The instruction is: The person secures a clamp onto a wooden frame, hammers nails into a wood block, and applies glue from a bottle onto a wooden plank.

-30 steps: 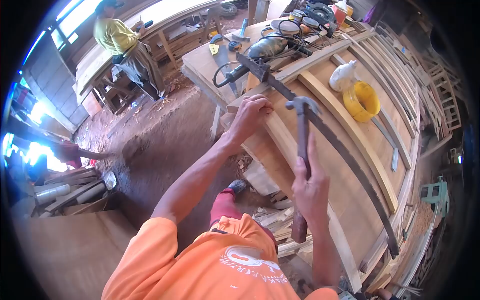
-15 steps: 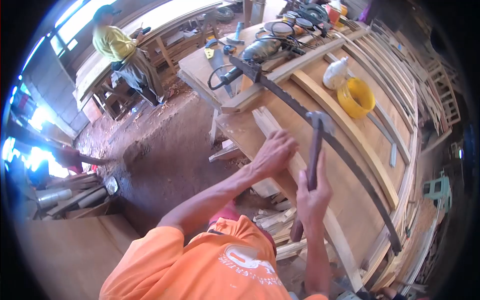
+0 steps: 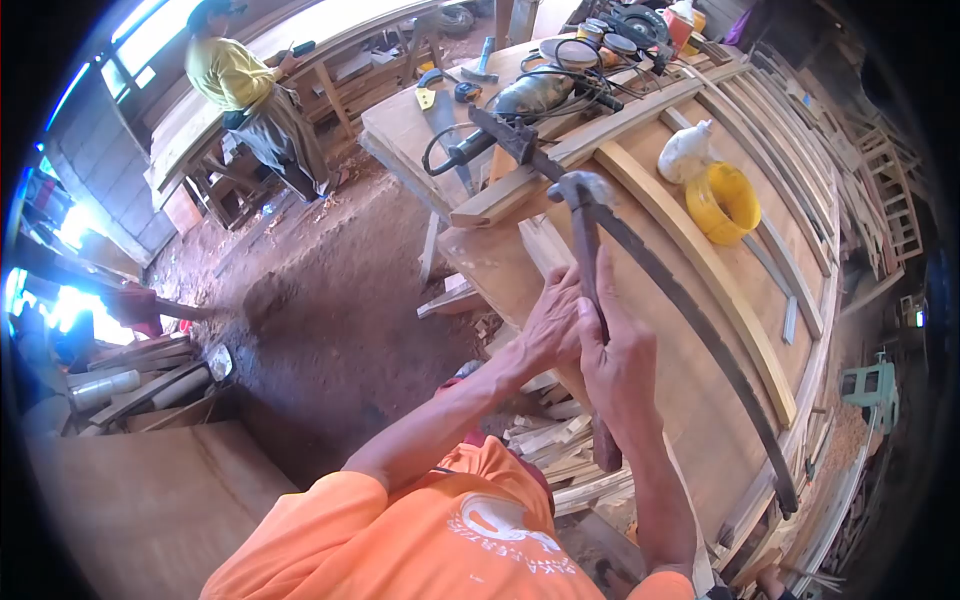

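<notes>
Head view, right hand (image 3: 622, 365): wrapped round the hammer (image 3: 586, 245), its head toward twelve o'clock.
Left hand (image 3: 554, 318): at ten o'clock beside it, over the strip (image 3: 545, 245); fingertips partly hidden, so pinching or not I cannot tell.
Clamp (image 3: 690, 325): running eleven to four o'clock.
Tub (image 3: 722, 203): one o'clock.

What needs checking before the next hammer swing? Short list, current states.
1. Right hand grip on hammer: ok, wrapped around the handle.
2. Left hand clear of hammer: not ok, beside the handle in view.
3. Left fingertips on wood strip: cannot tell, contact hidden.
4. Bar clamp clear of hammer: cannot tell, they overlap in view.
5. Other person well away: ok, at another bench.
</notes>
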Demonstrator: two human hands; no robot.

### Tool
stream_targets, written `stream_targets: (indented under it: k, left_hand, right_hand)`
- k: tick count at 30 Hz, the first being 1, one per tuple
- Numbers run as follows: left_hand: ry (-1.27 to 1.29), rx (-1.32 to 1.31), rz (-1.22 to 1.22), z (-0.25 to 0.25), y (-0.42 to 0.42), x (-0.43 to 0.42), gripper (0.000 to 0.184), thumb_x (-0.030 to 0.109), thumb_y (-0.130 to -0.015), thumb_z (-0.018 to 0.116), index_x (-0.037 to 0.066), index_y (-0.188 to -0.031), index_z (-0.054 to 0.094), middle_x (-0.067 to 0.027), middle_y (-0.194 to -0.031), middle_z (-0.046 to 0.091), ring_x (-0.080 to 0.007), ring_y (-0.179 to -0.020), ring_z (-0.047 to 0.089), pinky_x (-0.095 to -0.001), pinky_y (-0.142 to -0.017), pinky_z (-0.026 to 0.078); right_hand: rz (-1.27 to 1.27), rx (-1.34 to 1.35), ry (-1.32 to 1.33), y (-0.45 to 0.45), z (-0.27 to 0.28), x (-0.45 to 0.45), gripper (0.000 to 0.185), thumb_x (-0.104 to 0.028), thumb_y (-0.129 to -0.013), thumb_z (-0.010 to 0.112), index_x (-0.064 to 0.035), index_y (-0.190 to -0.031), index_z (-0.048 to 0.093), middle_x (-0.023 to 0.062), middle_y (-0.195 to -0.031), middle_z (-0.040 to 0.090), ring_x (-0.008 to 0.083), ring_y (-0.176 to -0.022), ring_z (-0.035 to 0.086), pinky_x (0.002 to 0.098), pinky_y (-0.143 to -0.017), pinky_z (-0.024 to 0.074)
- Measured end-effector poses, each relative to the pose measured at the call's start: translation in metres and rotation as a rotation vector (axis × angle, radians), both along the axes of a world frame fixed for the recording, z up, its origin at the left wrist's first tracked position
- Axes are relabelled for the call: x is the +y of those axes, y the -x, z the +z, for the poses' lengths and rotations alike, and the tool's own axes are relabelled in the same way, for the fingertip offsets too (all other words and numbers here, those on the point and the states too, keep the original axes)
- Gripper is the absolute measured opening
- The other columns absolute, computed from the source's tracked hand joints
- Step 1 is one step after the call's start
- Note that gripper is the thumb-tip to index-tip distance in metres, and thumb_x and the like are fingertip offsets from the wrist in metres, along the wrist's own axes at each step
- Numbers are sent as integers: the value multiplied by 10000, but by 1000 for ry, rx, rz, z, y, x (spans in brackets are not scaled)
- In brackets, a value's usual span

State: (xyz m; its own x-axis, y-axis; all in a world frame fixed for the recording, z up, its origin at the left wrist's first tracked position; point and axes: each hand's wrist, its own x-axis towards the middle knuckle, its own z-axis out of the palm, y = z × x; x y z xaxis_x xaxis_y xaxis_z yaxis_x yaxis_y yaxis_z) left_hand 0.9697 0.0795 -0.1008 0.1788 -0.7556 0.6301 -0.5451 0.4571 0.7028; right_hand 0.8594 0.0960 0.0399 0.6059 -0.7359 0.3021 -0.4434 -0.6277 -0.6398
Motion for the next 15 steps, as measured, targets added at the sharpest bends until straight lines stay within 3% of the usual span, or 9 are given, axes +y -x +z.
stream_targets:
  k: [3,4,5,7,9,11,12,13,15]
  left_hand:
    - [-57,-77,-34,-15,-3,-3,273,382,-948,621,162,-1089,545,-24,-1086,541,-193,-1109,531,-458,-1063,322]
    - [-169,-80,-56,-11,-2,0,275,355,-954,614,152,-1129,553,-23,-1154,556,-199,-1193,520,-452,-1076,331]
    - [-162,-86,-65,-5,-1,-1,275,355,-954,614,152,-1129,553,-23,-1154,556,-199,-1193,520,-452,-1076,331]
    - [97,-156,93,4,-1,0,218,317,-974,587,144,-1091,526,-29,-1077,516,-205,-1118,510,-423,-1021,367]
    - [57,-259,76,-11,-4,-2,202,294,-976,579,139,-1090,515,-48,-1051,498,-224,-1115,504,-417,-993,385]
    - [-353,590,-374,-51,5,-15,228,290,-971,600,138,-1132,546,-64,-1134,557,-239,-1173,517,-434,-1020,375]
    - [-313,22,-191,-46,0,-16,211,309,-1001,579,144,-1126,538,-45,-1087,541,-222,-1113,523,-408,-995,387]
    - [-291,12,-180,-23,-7,-21,211,309,-1001,579,144,-1126,538,-45,-1087,541,-222,-1113,523,-408,-995,387]
    - [112,-197,98,3,-3,-2,203,333,-1035,537,141,-1068,478,-10,-958,421,-187,-949,466,-362,-927,400]
  right_hand:
    - [-16,22,35,-2,-22,-2,631,-47,-1018,591,-39,-1623,410,323,-947,670,473,-782,684,499,-689,541]
    - [-30,22,32,2,-21,1,631,-47,-1018,591,-39,-1623,410,323,-947,670,473,-782,684,499,-689,541]
    - [-57,18,7,3,-17,2,624,-48,-1019,590,-38,-1619,417,327,-957,672,479,-803,691,493,-701,548]
    - [-63,17,-18,-2,-9,3,618,-49,-1021,590,-37,-1616,425,330,-967,674,484,-825,698,488,-712,556]
    - [-118,-130,45,-4,-5,15,615,-53,-1014,598,-31,-1607,439,335,-998,679,469,-863,720,476,-730,569]
    - [-91,-36,38,-2,-22,5,614,-58,-1013,601,-26,-1605,441,333,-1014,682,454,-863,725,472,-721,570]
    - [-56,52,42,-2,-25,0,614,-63,-1012,604,-20,-1603,443,330,-1031,686,439,-863,729,469,-711,571]
    - [-47,42,65,-7,-21,-6,614,-63,-1012,604,-20,-1603,443,330,-1031,686,439,-863,729,469,-711,571]
    - [-93,-223,132,-6,-19,10,617,-60,-1007,604,-5,-1600,440,315,-1041,688,436,-827,712,485,-705,567]
